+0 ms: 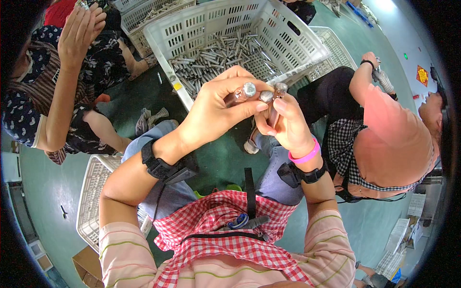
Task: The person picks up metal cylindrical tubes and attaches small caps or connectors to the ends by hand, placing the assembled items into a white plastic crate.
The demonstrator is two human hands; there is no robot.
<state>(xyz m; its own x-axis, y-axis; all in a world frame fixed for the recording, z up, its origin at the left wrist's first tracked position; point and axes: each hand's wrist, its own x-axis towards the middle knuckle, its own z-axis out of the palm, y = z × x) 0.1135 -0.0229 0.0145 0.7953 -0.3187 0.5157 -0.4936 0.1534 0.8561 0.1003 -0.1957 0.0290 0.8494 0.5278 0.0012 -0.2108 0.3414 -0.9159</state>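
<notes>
My left hand (218, 108) is raised in front of me, fingers closed around a short metal rod (244, 91) whose shiny round end faces up. My right hand (283, 122) meets it from the right and grips other metal rods (276, 93), their round ends showing beside the left one. The fingertips of both hands touch. A black strap sits on each wrist, and a pink band on the right one.
A white slatted plastic crate (297, 36) with many metal rods (216, 55) stands ahead on the green floor. Another white crate (91, 192) lies at my lower left. A person in dark patterned clothes sits left, one in an orange top right.
</notes>
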